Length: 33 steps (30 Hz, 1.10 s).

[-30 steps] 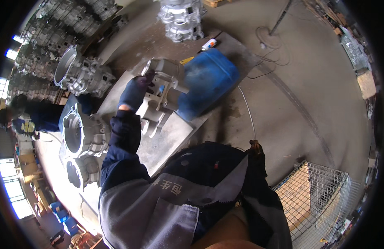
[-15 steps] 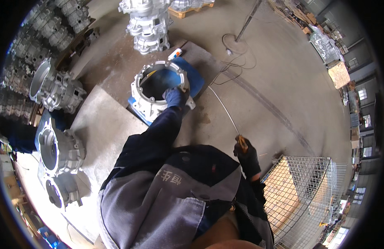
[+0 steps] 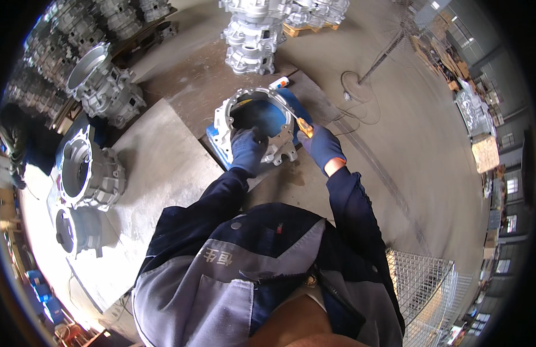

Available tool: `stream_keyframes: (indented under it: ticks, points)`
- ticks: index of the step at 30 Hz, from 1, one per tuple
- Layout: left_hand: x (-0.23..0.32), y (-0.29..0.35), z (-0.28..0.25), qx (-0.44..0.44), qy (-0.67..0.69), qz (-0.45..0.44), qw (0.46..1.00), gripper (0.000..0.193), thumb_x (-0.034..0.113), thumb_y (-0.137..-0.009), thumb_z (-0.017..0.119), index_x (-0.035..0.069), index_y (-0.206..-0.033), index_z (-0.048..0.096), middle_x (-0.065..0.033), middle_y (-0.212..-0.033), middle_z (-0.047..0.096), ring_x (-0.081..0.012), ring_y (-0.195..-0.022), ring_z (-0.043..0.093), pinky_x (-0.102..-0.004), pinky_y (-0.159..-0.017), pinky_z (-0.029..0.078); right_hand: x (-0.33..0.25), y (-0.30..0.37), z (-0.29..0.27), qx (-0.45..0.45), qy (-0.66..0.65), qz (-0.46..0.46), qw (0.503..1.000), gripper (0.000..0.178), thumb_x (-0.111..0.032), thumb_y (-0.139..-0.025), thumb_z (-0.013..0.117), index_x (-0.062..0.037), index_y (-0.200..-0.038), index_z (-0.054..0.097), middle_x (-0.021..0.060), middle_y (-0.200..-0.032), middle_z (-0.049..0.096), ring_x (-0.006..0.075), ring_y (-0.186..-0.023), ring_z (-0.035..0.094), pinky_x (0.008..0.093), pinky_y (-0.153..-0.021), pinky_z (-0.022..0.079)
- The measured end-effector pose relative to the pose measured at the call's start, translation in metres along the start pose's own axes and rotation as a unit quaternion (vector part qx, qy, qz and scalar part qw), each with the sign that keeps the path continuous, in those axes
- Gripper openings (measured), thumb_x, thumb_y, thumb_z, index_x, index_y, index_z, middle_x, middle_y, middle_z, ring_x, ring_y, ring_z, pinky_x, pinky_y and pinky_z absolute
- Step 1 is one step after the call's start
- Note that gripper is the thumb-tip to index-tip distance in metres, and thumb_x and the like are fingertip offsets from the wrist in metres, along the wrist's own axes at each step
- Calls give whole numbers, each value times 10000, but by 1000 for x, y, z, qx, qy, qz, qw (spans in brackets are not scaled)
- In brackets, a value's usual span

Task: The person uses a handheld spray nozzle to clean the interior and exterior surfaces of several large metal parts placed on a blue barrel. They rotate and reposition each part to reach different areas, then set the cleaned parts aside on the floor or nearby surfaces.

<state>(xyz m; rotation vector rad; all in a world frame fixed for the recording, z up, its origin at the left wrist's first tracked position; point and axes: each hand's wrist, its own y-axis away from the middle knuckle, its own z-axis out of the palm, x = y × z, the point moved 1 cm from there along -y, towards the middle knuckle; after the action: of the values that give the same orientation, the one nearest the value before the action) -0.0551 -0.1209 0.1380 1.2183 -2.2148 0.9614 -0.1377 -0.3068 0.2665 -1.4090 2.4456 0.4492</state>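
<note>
A silvery cast-metal housing [image 3: 224, 128] with a wide round opening and a bolt-holed rim sits on a blue pad [image 3: 294, 103] in front of me. My left hand [image 3: 249, 149], in a blue glove, is closed over the near left part of its rim. Gloved as well, my right hand [image 3: 322, 146] grips the orange handle of a screwdriver-like tool [image 3: 304, 126] just right of the housing. Its thin metal shaft points away toward the far right rim; where the tip touches I cannot tell. A yellow item [image 3: 245, 102] shows inside the opening.
A white and orange tube [image 3: 279, 82] lies behind the housing. Stacked castings [image 3: 250, 43] stand beyond; more housings [image 3: 88, 170] line the left, near another person [image 3: 26, 141]. A cable [image 3: 360, 98] trails over the floor at right. A wire mesh cage [image 3: 421, 289] stands lower right.
My right hand has brought the tool from low right up to the housing's right rim. My left hand has shifted from the rim's right side to its near left part. The view has turned.
</note>
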Motion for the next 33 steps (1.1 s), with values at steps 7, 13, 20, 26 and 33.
stream_keyframes:
  ticks: [7, 13, 20, 26, 33]
  points:
    - [-56, 47, -52, 0, -141, -106, 984, 242, 328, -861, 639, 94, -876, 698, -119, -791, 675, -322, -877, 641, -490, -987, 396, -32, 18, 5, -94, 14, -72, 993, 440, -365, -811, 753, -82, -1132, 651, 209, -1022, 695, 419, -953, 654, 455, -805, 529]
    - [-55, 30, -36, -17, -149, -33, 988, 455, 369, -846, 638, 113, -1221, 641, -135, -1191, 649, -341, -1222, 538, -548, -1116, 272, -19, 19, -9, -40, 3, 1, 999, 396, -374, -814, 748, -89, -1080, 677, 203, -996, 700, 419, -931, 661, 454, -805, 529]
    - [-24, -9, 20, -133, -84, 98, 983, 589, 477, -729, 745, 138, -1201, 650, -132, -1195, 651, -353, -1191, 552, -553, -1089, 287, 67, 69, -23, 4, 7, 79, 997, 426, -450, -857, 664, -57, -1022, 676, 216, -962, 695, 427, -927, 651, 467, -791, 519]
    - [-37, -25, 59, -228, -67, 2, 971, 438, 511, -714, 756, 160, -976, 751, -117, -969, 722, -327, -1025, 633, -507, -1021, 319, 104, 157, -28, -128, -295, 149, 935, 337, -315, -889, 702, -18, -1033, 632, 27, -708, 580, 97, -568, 566, 261, -501, 472]
    - [-42, -39, 84, -232, -192, -27, 953, 451, 540, -742, 765, 151, -970, 757, -124, -992, 732, -329, -1036, 639, -476, -977, 328, 134, 174, 13, -33, -262, 215, 940, 347, -333, -902, 711, 4, -949, 644, 94, -700, 629, 175, -570, 620, 332, -487, 497]
